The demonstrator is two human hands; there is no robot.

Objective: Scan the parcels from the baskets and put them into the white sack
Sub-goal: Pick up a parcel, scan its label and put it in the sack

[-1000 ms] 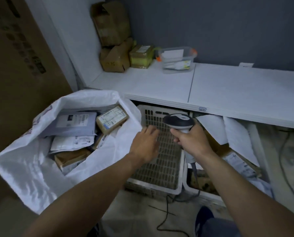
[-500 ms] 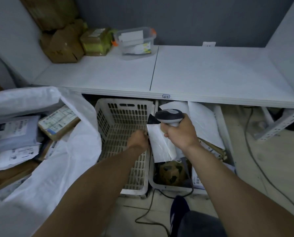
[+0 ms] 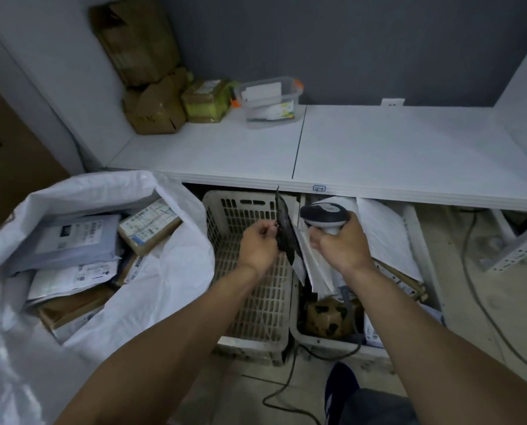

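Note:
My left hand (image 3: 257, 246) pinches a thin flat parcel (image 3: 286, 237), dark on one side and white on the other, held edge-on above the gap between two baskets. My right hand (image 3: 342, 245) grips a grey and white barcode scanner (image 3: 323, 214) just right of the parcel. The left white basket (image 3: 250, 302) under the shelf looks empty. The right basket (image 3: 326, 340) holds white mailers (image 3: 384, 240), a brown patterned parcel (image 3: 326, 317) and more. The open white sack (image 3: 164, 286) at the left holds several labelled parcels (image 3: 148, 225).
A white shelf top (image 3: 378, 154) runs above the baskets, with brown boxes (image 3: 154, 108), a green-taped parcel (image 3: 205, 101) and a clear plastic tub (image 3: 269, 101) at its back left. The scanner cable (image 3: 286, 384) trails on the floor. A metal bracket (image 3: 513, 246) lies at the right.
My left hand went from the basket rim to the parcel and lifted it edge-on beside the scanner. The view swung right, then back a little towards the sack.

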